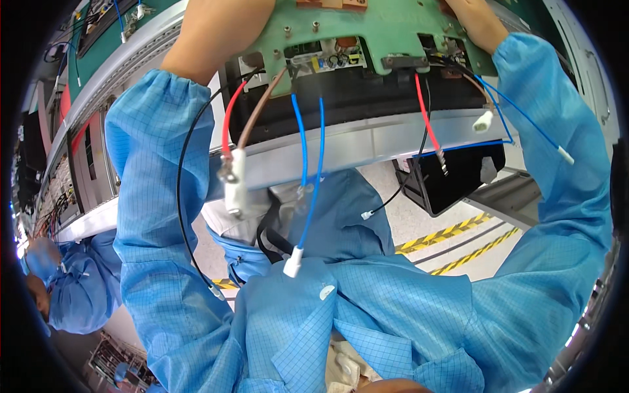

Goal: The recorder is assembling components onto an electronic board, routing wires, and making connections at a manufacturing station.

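Both my arms, in blue checked sleeves, reach up to a green plate (393, 33) that sits on a black box-shaped unit (367, 98). My left forearm meets the plate's left corner and the hand runs past the top edge. My right hand (475, 23) lies on the plate's right edge with its fingers hidden. Loose wires hang from the unit: a red and a brown one ending in a white connector (234, 183), two blue wires (308, 150) with a white plug (293, 263), a black wire (182, 177), and a red wire (426, 114) on the right.
The unit rests on a silver rail (367, 147) of a long work line that curves away to the left. Below it are a black bin (452, 180) and yellow-black floor stripes (452, 232). Another person in a blue coat (72, 288) bends at the lower left.
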Action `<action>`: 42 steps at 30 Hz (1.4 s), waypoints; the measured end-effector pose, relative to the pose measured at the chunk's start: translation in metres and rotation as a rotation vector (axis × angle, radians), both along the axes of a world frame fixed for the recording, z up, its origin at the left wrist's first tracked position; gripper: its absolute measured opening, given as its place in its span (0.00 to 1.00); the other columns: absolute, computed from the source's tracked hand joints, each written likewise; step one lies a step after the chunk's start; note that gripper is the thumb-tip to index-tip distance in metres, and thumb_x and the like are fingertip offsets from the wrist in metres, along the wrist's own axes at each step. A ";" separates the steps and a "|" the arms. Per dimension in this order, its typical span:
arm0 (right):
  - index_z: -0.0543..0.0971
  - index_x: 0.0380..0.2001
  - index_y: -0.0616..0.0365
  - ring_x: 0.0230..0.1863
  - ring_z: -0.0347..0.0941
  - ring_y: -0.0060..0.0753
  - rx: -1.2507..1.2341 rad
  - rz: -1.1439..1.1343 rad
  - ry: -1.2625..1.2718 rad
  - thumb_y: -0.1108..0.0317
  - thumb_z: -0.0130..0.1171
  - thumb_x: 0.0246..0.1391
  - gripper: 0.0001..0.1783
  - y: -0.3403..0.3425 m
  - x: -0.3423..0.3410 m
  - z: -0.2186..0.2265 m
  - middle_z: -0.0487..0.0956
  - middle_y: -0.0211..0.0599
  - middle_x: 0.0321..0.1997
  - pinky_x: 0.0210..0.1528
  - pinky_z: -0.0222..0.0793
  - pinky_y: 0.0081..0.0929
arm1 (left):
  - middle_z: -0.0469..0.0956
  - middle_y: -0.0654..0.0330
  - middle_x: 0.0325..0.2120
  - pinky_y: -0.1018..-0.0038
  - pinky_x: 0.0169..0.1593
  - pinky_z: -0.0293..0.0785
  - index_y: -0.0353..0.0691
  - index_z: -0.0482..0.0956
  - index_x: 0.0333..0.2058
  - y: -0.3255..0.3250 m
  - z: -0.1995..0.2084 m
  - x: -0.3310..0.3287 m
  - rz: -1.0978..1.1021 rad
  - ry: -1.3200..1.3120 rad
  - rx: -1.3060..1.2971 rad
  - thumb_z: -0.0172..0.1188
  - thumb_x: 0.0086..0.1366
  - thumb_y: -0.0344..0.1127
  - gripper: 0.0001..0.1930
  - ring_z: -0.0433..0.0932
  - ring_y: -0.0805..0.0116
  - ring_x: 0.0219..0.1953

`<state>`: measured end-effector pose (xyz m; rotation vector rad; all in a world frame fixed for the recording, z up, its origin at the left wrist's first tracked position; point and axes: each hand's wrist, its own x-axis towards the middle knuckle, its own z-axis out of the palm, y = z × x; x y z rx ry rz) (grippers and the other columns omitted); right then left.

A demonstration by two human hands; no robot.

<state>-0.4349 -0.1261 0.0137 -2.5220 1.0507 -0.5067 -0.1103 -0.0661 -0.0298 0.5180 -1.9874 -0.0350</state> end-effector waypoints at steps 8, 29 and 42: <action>0.74 0.40 0.63 0.41 0.68 0.36 0.143 -0.134 -0.078 0.59 0.38 0.64 0.19 0.021 0.002 -0.010 0.73 0.43 0.39 0.47 0.62 0.27 | 0.73 0.53 0.28 0.63 0.36 0.72 0.35 0.73 0.30 0.034 0.025 -0.016 0.589 -0.768 0.110 0.48 0.57 0.32 0.08 0.75 0.52 0.34; 0.76 0.38 0.56 0.22 0.54 0.13 0.400 -0.216 -0.358 0.50 0.36 0.65 0.24 0.011 0.021 -0.027 0.64 0.19 0.22 0.26 0.51 0.15 | 0.72 0.53 0.24 0.62 0.33 0.72 0.36 0.70 0.26 0.028 0.016 -0.001 0.632 -0.658 0.130 0.45 0.59 0.33 0.08 0.75 0.53 0.29; 0.76 0.40 0.58 0.20 0.51 0.15 0.611 -0.213 -0.510 0.42 0.34 0.63 0.31 0.012 0.025 -0.021 0.58 0.21 0.18 0.24 0.49 0.15 | 0.73 0.53 0.25 0.61 0.31 0.71 0.36 0.72 0.27 0.033 0.018 0.009 0.621 -0.709 0.116 0.46 0.60 0.33 0.08 0.75 0.53 0.27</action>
